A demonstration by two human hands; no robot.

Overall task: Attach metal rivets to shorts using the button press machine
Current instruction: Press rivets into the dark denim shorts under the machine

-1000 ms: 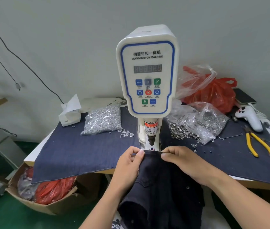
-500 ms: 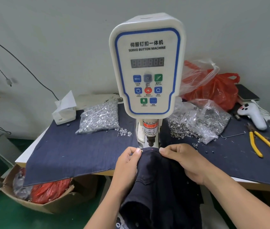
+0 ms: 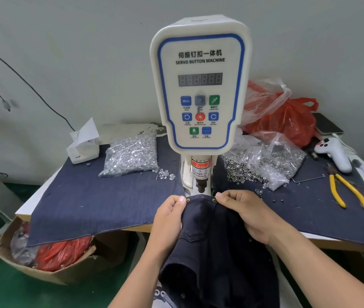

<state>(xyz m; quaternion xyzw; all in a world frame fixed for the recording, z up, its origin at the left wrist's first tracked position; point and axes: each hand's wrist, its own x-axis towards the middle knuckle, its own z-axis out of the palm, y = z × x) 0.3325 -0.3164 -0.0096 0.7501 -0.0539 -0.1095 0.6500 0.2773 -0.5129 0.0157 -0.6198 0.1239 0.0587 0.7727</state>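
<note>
Since a second ago, both hands have drawn the top edge of the dark shorts [image 3: 216, 245] slightly toward the person, so two small metal rivets [image 3: 188, 200] now show along that edge, one beside each thumb, where earlier none could be made out. Between them a red laser dot sits on the fabric, just below the punch of the button press machine [image 3: 200, 90]. By my reading, the corner rivets are set and the cloth is being lined up for another between them. Each hand pinches the edge: the left hand [image 3: 168, 221] at the left rivet, the right hand [image 3: 246, 215] at the right one, fingers curled on the cloth, the two hands apart with the punch between. Counted: one machine, one pair of shorts, two visible rivets, two clear bags of metal parts [image 3: 131, 155] flanking the machine, one pair of yellow-handled pliers [image 3: 348, 192], one tissue box [image 3: 83, 147], one red bag [image 3: 288, 121] on the table.
</note>
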